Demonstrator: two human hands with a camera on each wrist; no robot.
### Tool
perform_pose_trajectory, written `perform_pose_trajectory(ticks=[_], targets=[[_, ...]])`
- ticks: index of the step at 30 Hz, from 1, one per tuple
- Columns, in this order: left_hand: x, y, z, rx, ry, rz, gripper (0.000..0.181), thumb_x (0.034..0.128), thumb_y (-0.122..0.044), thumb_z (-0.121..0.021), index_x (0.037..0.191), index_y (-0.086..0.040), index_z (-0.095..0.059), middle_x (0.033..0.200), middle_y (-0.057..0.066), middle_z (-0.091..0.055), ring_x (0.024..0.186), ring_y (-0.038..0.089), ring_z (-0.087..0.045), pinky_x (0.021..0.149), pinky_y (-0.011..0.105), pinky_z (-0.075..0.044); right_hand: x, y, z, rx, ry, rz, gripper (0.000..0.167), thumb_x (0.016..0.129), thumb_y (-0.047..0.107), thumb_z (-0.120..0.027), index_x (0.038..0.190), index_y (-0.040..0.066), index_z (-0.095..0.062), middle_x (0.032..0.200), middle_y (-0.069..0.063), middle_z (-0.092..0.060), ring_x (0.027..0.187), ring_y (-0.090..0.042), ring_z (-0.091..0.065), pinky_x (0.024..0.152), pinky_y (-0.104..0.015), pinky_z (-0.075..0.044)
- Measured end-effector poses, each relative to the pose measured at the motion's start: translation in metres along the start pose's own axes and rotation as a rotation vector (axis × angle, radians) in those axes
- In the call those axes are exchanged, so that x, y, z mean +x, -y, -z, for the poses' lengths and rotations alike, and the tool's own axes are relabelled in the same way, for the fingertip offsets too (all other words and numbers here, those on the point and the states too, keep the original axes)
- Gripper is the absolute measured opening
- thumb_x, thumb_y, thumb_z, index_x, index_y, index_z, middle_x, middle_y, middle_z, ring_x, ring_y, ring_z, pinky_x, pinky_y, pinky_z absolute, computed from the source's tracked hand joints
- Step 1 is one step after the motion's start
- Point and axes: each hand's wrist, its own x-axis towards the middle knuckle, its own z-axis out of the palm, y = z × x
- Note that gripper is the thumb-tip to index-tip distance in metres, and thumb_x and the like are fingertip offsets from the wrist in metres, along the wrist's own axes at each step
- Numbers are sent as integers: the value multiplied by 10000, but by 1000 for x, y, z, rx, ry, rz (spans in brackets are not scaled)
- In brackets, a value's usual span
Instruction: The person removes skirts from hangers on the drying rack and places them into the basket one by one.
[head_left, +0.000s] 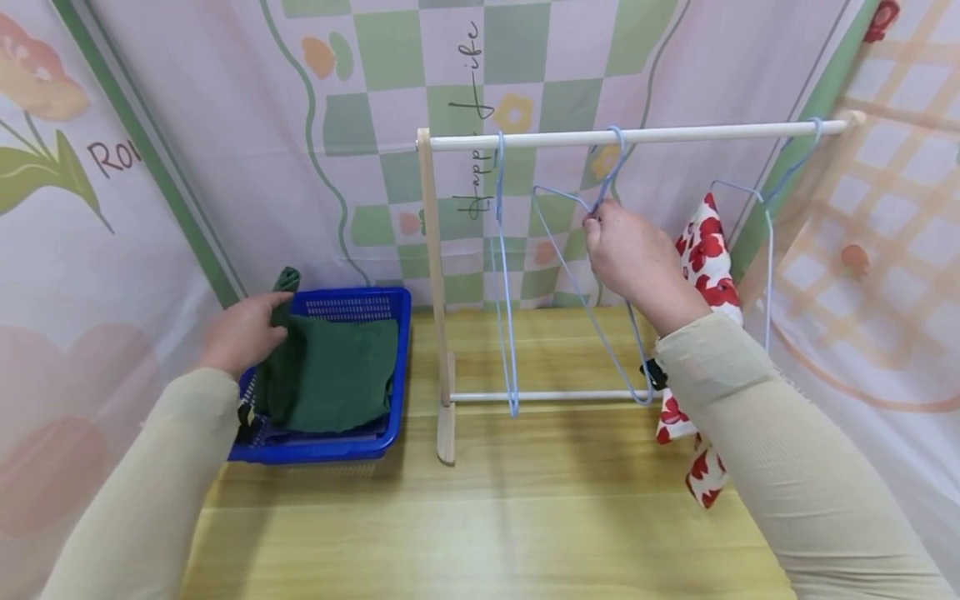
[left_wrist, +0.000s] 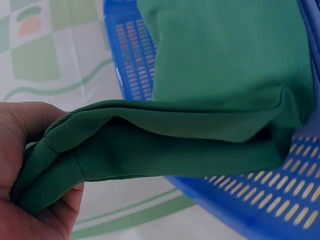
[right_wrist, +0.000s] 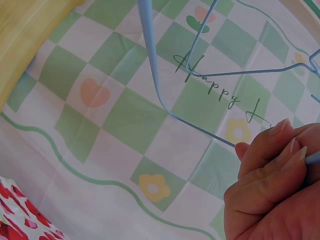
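In the head view my left hand (head_left: 243, 333) grips one end of a dark green cloth (head_left: 341, 375), whose rest lies folded in a blue basket (head_left: 403, 367). The left wrist view shows my fingers (left_wrist: 70, 205) curled round the bunched end of the green cloth (left_wrist: 190, 155), lifted over the rim. My right hand (head_left: 633, 258) pinches a blue hanger (head_left: 573, 283) just below its hook, which is on the rack's white top bar (head_left: 697, 133). From the right wrist, my hand (right_wrist: 280, 185) appears closed round the neck of that hanger (right_wrist: 200, 131).
Another blue hanger (head_left: 507, 308) hangs near the rack's left wooden post (head_left: 435, 258). On the right, a red-and-white cloth (head_left: 708, 250) hangs by a third hanger (head_left: 768, 250). A lower white bar (head_left: 555, 396) runs above the wooden tabletop (head_left: 480, 525); printed curtains (head_left: 390, 50) surround it.
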Motion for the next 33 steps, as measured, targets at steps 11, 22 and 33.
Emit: perform_pose_trajectory(ticks=[11, 22, 33], targets=[[11, -19, -30, -17, 48, -15, 663, 968, -38, -559, 1604, -32, -370, 1546, 303, -467, 728, 309, -578, 825, 529, -512, 0, 0, -1, 2, 2, 5, 457, 1128, 348, -298, 1349, 27, -537, 1104, -216, -625, 931, -415, -581, 760, -552, -483], [25, -38, -66, -25, 150, -22, 722, 973, 8, -602, 1629, -21, -302, 1618, 272, -383, 1423, 478, -450, 1100, 615, -454, -1, 0, -1, 6, 7, -5, 468, 1131, 362, -290, 1368, 36, -530, 1097, -205, -618, 939, -409, -577, 763, -539, -481], [31, -49, -81, -17, 265, -34, 793, 941, 34, -627, 1629, 32, -234, 1634, 294, -334, 1470, 498, -376, 1193, 620, -350, -1, 0, -1, 9, 10, -2, 472, 1132, 371, -288, 1364, 43, -536, 1089, -198, -615, 946, -405, -578, 773, -545, -482]])
